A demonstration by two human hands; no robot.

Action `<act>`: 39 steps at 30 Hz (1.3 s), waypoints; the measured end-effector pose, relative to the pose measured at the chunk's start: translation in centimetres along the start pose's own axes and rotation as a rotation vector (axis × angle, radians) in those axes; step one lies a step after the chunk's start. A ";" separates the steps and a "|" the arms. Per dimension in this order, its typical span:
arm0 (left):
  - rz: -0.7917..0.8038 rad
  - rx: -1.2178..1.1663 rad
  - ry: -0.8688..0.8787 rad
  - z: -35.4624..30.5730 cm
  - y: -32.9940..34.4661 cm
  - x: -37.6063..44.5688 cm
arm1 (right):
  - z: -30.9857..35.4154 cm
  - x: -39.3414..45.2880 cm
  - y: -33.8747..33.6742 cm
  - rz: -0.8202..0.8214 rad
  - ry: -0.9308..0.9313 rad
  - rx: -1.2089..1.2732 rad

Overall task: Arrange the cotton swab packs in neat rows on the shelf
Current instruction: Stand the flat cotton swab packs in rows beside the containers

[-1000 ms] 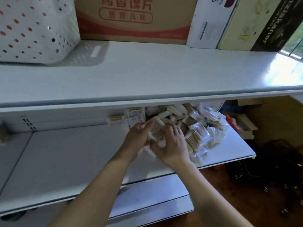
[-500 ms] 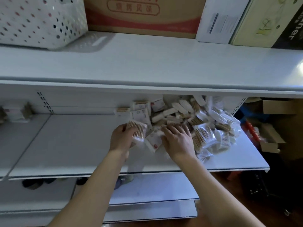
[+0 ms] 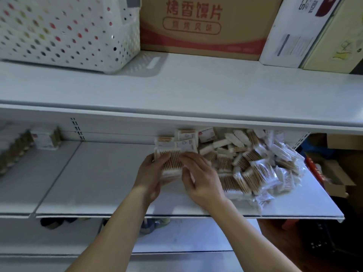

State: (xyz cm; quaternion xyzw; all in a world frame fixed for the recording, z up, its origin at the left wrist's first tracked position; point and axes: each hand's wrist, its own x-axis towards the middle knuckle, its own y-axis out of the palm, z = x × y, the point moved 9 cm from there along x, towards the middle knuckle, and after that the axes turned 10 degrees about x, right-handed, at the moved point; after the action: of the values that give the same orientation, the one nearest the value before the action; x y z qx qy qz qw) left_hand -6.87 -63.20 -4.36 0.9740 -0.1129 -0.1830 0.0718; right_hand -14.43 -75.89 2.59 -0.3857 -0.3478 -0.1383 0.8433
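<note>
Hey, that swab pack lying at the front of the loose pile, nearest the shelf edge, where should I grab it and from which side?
Judging by its pose, take the front pack by its long side edges, coming from the open shelf front. It lies flat with the sticks pointing roughly front to back, and other packs crowd it behind and to the right, so the near side is freest. The right hand is closest.

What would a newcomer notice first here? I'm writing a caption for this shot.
Both hands, left and right, hold one swab pack at mid-shelf. Right of them sprawls a loose pile of packs. On the top shelf stand a dotted basket at left and a carton with red print.
</note>
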 end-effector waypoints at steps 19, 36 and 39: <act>0.094 0.087 -0.054 -1.3 -7.5 1.9 | 2.3 2.6 6.3 0.155 0.308 -0.090; 0.067 0.115 -0.070 -1.1 -9.1 0.8 | -9.5 7.3 5.6 0.375 0.601 -0.668; -0.013 0.096 -0.075 -1.1 -9.6 0.4 | -10.4 7.8 6.3 0.463 0.523 -0.831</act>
State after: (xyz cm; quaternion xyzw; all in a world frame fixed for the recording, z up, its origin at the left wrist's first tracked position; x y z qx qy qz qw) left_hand -4.19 -53.92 -5.24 0.9695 -0.1180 -0.2140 0.0197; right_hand -0.61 -79.20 -0.30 -0.7061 0.0515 -0.1662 0.6864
